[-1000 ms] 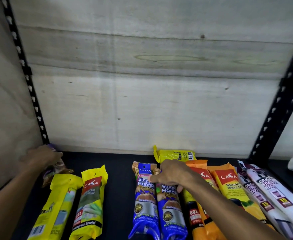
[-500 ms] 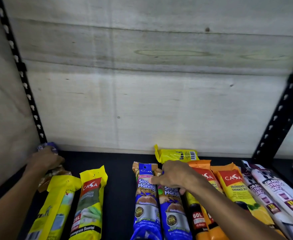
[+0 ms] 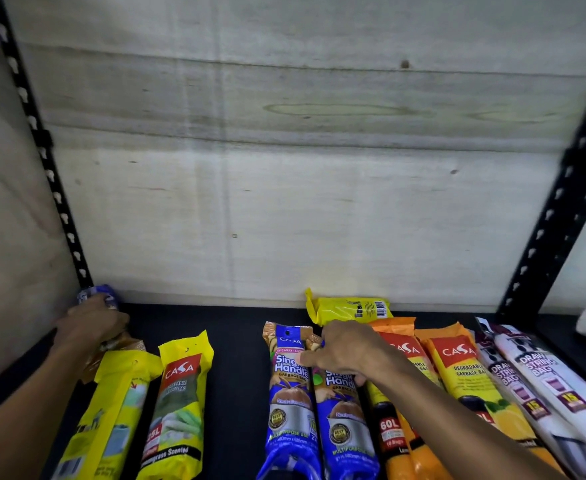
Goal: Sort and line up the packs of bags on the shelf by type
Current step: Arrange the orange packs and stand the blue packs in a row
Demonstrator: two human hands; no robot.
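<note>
Bare shelf (image 3: 236,358) strip between packs

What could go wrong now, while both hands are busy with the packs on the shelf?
1. The left hand grips a blue pack in the back corner; pulling it out may shove the yellow pack beside it askew.
2. The right hand rests on a blue pack; a push could disturb the orange pack next to it.

The left hand (image 3: 88,323) grips a blue pack (image 3: 99,295) in the shelf's (image 3: 236,348) back corner; the right hand (image 3: 345,351) rests curled on the second blue handle-bag pack (image 3: 341,420).
</note>
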